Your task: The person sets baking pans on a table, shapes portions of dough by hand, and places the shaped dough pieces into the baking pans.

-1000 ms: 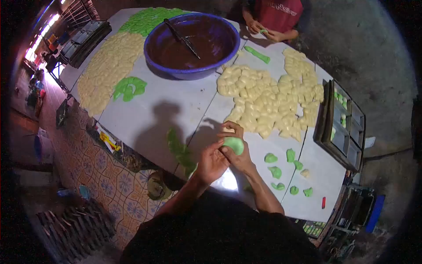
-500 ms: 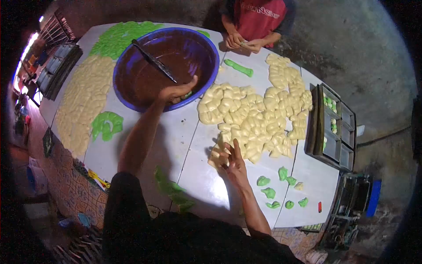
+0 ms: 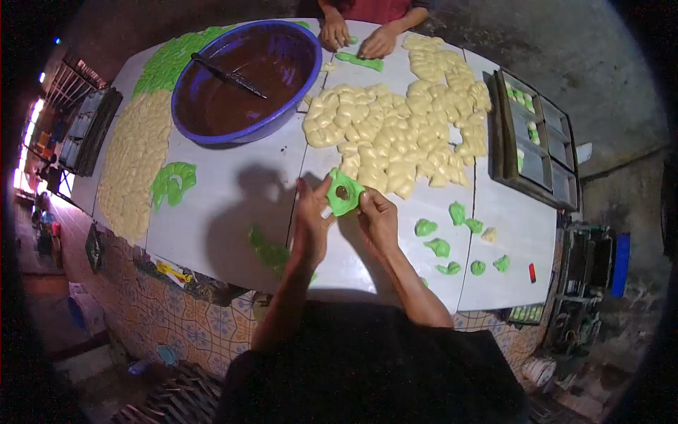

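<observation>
A flattened piece of green dough [image 3: 344,206] is held up over the near middle of the table, with a dab of brown filling [image 3: 342,191] at its centre. My left hand [image 3: 311,219] grips its left side, thumb and fingers around the edge. On the other side, my right hand [image 3: 378,218] pinches the dough's right edge. Beyond them stands a large blue basin [image 3: 265,128] of brown filling, a dark spatula [image 3: 229,76] lying in it. Pale yellow dough pieces [image 3: 385,138] cover the table just past my hands.
Across the table [image 3: 205,191], a co-worker's hands [image 3: 360,39] touch a green dough strip [image 3: 360,62]. Small green lumps [image 3: 438,246] and a red object [image 3: 532,273] lie at right. Stacked metal trays [image 3: 537,141] stand at the right edge. More dough [image 3: 134,169] spreads left.
My left hand has come back from the basin to my right hand, and both now hold the green dough with filling on it. The co-worker's hands have lowered to the green strip.
</observation>
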`<state>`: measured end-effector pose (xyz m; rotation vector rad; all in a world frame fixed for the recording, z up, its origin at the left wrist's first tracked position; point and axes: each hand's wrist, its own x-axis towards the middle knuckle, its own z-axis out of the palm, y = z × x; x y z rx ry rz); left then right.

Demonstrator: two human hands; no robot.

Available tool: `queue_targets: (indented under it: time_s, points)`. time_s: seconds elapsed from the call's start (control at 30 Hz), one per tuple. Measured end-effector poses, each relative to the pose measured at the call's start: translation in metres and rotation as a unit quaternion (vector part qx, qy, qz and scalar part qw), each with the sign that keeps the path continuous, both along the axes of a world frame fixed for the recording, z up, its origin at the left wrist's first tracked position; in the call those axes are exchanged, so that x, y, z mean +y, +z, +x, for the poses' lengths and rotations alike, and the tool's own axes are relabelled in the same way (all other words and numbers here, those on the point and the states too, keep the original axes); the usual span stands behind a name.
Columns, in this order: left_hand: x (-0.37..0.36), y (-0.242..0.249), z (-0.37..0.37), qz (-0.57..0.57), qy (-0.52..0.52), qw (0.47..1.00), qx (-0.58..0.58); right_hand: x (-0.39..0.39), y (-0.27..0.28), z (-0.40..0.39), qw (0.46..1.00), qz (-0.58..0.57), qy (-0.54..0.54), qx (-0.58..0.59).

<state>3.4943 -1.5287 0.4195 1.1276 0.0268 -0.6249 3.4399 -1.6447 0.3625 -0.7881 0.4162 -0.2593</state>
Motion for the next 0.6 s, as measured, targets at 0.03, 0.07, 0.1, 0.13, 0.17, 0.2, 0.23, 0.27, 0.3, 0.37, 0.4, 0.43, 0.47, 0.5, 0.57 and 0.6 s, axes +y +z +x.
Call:
queue_targets:
  time_s: [0.03,0.07,0.1,0.13,0.17,0.2,0.23,0.27,0.3,0.37,0.4,0.43,0.47,0.5,0.57,0.6]
  points:
    - [0.003,0.003,-0.013,0.001,-0.006,1.000,-0.002,0.001,0.005,-0.010,1.000,0.001,-0.006,-0.002]
    - [0.005,0.006,-0.027,0.064,-0.027,0.997,-0.041,0.001,0.007,-0.022,0.942,-0.331,-0.025,-0.037]
    - [0.005,0.006,-0.040,0.126,-0.048,0.988,-0.078,0.001,0.009,-0.035,0.777,-0.625,-0.039,-0.063]
    - [0.007,-0.007,-0.046,0.103,-0.041,0.978,-0.179,-0.005,0.013,-0.048,0.724,-0.684,0.004,-0.083]
    - [0.010,-0.011,-0.053,0.102,-0.052,0.977,-0.178,-0.008,0.015,-0.057,0.725,-0.685,-0.003,-0.075]
    - [0.010,-0.011,-0.060,0.117,-0.063,0.965,-0.225,-0.012,0.016,-0.066,0.767,-0.632,-0.011,-0.106]
    - [0.010,-0.010,-0.069,0.131,-0.074,0.951,-0.271,-0.016,0.020,-0.073,0.805,-0.577,-0.020,-0.138]
    - [0.008,-0.010,-0.078,0.130,-0.084,0.949,-0.273,-0.019,0.025,-0.079,0.877,-0.467,-0.022,-0.106]
    - [0.006,-0.009,-0.087,0.101,-0.076,0.966,-0.227,-0.023,0.024,-0.084,0.878,-0.467,-0.031,-0.103]
    - [0.001,-0.007,-0.102,0.042,-0.054,0.989,-0.134,-0.030,0.023,-0.093,0.885,-0.444,-0.012,-0.141]
    - [0.000,-0.020,-0.104,0.043,-0.050,0.985,-0.159,-0.028,0.030,-0.100,0.846,-0.506,-0.019,-0.166]
    - [-0.001,-0.027,-0.106,0.042,-0.052,0.985,-0.160,-0.026,0.028,-0.108,0.845,-0.507,-0.022,-0.166]
    - [0.000,-0.032,-0.108,0.075,-0.069,0.987,-0.124,-0.024,0.023,-0.116,0.838,-0.527,0.000,-0.143]
    - [-0.002,-0.034,-0.111,0.107,-0.086,0.987,-0.088,-0.024,0.019,-0.121,0.829,-0.546,0.021,-0.120]
    - [-0.011,-0.044,-0.126,0.118,-0.055,0.991,-0.043,-0.031,0.012,-0.129,0.855,-0.514,0.057,-0.045]
    - [-0.017,-0.054,-0.130,0.125,-0.015,0.976,-0.176,-0.030,0.012,-0.130,0.881,-0.468,0.063,0.015]
